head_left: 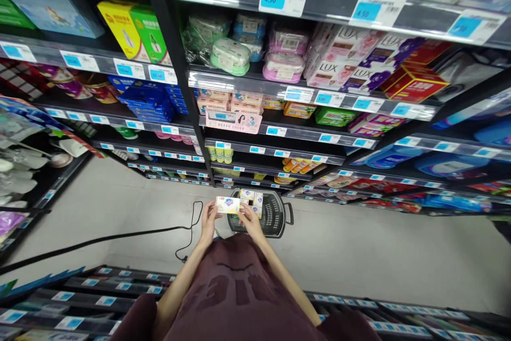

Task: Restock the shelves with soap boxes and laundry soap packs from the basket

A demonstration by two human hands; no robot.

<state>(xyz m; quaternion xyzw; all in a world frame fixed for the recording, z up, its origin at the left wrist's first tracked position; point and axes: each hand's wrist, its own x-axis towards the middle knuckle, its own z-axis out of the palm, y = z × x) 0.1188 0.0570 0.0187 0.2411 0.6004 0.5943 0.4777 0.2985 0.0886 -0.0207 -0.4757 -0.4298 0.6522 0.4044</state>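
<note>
Between both hands is a small white and yellow soap box (228, 205) with a blue and red emblem on its face. My left hand (208, 219) grips its left end, and my right hand (249, 219) holds its right end. Below it on the floor stands a dark shopping basket (275, 213) with a slatted inside. Several similar soap boxes (256, 199) lie in the basket, partly covered by my right hand and the held box.
Shelves ahead carry LUX soap boxes (333, 74), plastic soap dishes (230, 55) and a pink promotional card (233, 121). A black cable (131, 234) runs over the pale floor (151, 213) at left. Another shelf row (80, 298) stands close behind me.
</note>
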